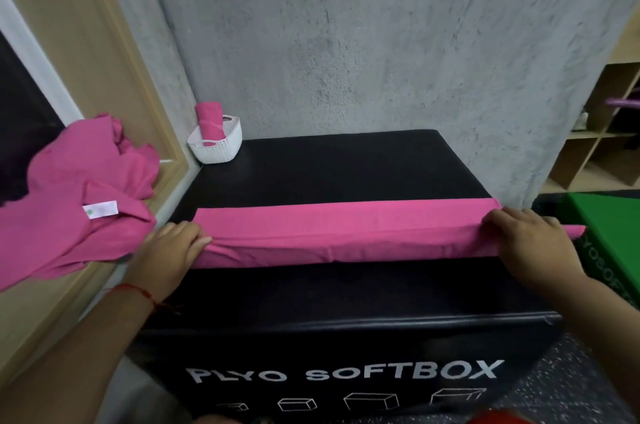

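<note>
Gripping the pink cloth at its ends, left hand and right hand — likely soft, light, floppy — hold corners.

pink towel | folded long strip | flat across black box

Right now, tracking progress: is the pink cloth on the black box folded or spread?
Folded: pink cloth forms a narrow layered strip, left hand and right hand holding its ends.
</note>
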Motion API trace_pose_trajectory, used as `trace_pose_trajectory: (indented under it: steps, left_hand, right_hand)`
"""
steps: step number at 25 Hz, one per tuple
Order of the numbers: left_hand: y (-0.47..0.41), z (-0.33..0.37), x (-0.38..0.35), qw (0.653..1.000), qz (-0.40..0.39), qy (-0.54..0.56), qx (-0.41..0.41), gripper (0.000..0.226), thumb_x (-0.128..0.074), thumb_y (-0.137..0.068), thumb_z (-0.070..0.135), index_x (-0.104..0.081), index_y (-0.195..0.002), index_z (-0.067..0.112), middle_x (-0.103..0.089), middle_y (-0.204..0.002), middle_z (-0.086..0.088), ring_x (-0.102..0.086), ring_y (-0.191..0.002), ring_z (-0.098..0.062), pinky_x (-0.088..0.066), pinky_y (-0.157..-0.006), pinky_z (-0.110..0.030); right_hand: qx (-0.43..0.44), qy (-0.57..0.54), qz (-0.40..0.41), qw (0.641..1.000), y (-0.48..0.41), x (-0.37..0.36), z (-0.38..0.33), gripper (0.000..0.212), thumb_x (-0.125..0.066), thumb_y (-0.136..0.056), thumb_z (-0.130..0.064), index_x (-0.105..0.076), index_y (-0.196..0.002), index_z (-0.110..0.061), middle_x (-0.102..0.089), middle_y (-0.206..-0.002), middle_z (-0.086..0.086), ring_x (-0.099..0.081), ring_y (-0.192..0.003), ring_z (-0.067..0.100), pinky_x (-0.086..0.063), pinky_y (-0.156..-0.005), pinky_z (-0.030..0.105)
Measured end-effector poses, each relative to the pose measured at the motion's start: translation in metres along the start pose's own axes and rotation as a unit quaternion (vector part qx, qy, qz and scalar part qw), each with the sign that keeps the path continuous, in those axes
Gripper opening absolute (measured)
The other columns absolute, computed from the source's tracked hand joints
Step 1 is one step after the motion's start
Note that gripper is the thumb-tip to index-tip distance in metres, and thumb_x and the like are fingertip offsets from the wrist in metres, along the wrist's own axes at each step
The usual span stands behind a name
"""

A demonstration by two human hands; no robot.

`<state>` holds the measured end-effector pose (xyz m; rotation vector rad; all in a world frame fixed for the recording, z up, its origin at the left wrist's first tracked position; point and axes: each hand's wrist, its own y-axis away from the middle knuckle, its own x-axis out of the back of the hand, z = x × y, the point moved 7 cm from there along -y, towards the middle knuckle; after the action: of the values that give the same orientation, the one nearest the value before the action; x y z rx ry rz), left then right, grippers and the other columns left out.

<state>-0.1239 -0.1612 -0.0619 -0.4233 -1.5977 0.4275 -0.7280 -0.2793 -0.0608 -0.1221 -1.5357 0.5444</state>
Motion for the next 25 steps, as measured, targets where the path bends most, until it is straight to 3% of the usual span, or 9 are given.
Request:
trace_pose_trajectory:
  steps: [4, 8, 11, 14, 16, 19, 21, 25]
  left_hand:
    - [-0.049, -0.018, -0.018, 0.999, -0.027, 0.028, -0.011, 0.035, -0.037, -0.098, 0.058, -0.052, -0.084, 0.03, -0.057, -0.078, 0.01, -0.061, -0.08, -0.024, -0.046, -0.075, -0.045]
    - [-0.096, -0.033, -0.048, 0.998, -0.05, 0.03, -0.013, 0.036, -0.033, -0.098, 0.063, -0.05, -0.084, 0.034, -0.056, -0.075, 0.013, -0.062, -0.08, -0.02, -0.044, -0.076, -0.043]
    - [-0.136, -0.043, -0.085, 0.994, -0.098, 0.034, -0.017, 0.044, -0.027, -0.097, 0.071, -0.045, -0.082, 0.034, -0.054, -0.074, 0.013, -0.058, -0.079, -0.017, -0.045, -0.077, -0.043]
    - [-0.15, -0.044, -0.135, 0.985, -0.159, 0.051, 0.036, 0.048, -0.042, -0.096, 0.073, -0.049, -0.08, 0.03, -0.054, -0.073, 0.012, -0.052, -0.077, -0.017, -0.044, -0.081, -0.044]
    - [-0.135, -0.051, -0.164, 0.978, -0.178, 0.052, 0.09, 0.046, -0.046, -0.094, 0.072, -0.053, -0.08, 0.029, -0.056, -0.075, 0.009, -0.052, -0.079, -0.02, -0.043, -0.084, -0.045]
    - [-0.119, -0.073, -0.181, 0.972, -0.144, 0.085, 0.167, 0.048, -0.044, -0.099, 0.069, -0.056, -0.078, 0.028, -0.059, -0.075, 0.009, -0.055, -0.078, -0.02, -0.044, -0.085, -0.046]
    - [-0.113, -0.083, -0.186, 0.961, -0.14, 0.125, 0.205, 0.046, -0.046, -0.102, 0.064, -0.058, -0.076, 0.027, -0.062, -0.073, 0.009, -0.059, -0.075, -0.019, -0.048, -0.084, -0.047]
    - [-0.109, -0.094, -0.19, 0.911, -0.166, 0.276, 0.259, 0.025, -0.051, -0.1, 0.032, -0.07, -0.084, 0.027, -0.071, -0.079, 0.005, -0.067, -0.081, -0.022, -0.052, -0.085, -0.043]
  right_hand:
    - [0.014, -0.008, 0.025, 1.0, -0.054, -0.004, 0.001, 0.044, -0.045, -0.069, -0.024, -0.068, -0.107, -0.025, -0.068, -0.095, 0.0, -0.067, -0.086, 0.033, -0.044, -0.075, 0.044]
    - [-0.007, -0.025, 0.003, 1.0, -0.103, -0.028, 0.007, 0.032, -0.058, -0.08, -0.012, -0.068, -0.105, -0.03, -0.07, -0.097, -0.003, -0.067, -0.09, 0.032, -0.042, -0.08, 0.045]
    - [-0.01, -0.025, -0.013, 1.0, -0.136, -0.067, 0.012, 0.028, -0.059, -0.084, -0.014, -0.068, -0.105, -0.031, -0.07, -0.097, -0.004, -0.067, -0.091, 0.031, -0.042, -0.082, 0.046]
    - [-0.028, -0.028, -0.068, 0.997, -0.154, -0.131, 0.007, 0.021, -0.063, -0.089, -0.018, -0.068, -0.105, -0.032, -0.07, -0.102, -0.003, -0.066, -0.094, 0.031, -0.045, -0.087, 0.048]
    - [-0.051, -0.038, -0.055, 0.997, -0.15, -0.161, 0.002, 0.012, -0.063, -0.094, -0.022, -0.066, -0.105, -0.028, -0.068, -0.102, 0.003, -0.064, -0.093, 0.035, -0.047, -0.088, 0.051]
    - [-0.092, -0.074, 0.02, 0.993, -0.137, -0.17, 0.009, 0.015, -0.059, -0.094, -0.019, -0.071, -0.103, -0.022, -0.07, -0.1, 0.008, -0.064, -0.091, 0.038, -0.042, -0.097, 0.054]
    - [-0.095, -0.074, 0.038, 0.992, -0.132, -0.168, 0.012, 0.025, -0.05, -0.09, -0.026, -0.071, -0.103, -0.024, -0.071, -0.1, 0.007, -0.066, -0.092, 0.038, -0.039, -0.103, 0.054]
    - [-0.106, -0.076, 0.028, 0.991, -0.137, -0.166, 0.007, 0.033, -0.043, -0.088, -0.033, -0.07, -0.105, -0.025, -0.071, -0.101, 0.007, -0.065, -0.096, 0.037, -0.035, -0.11, 0.057]
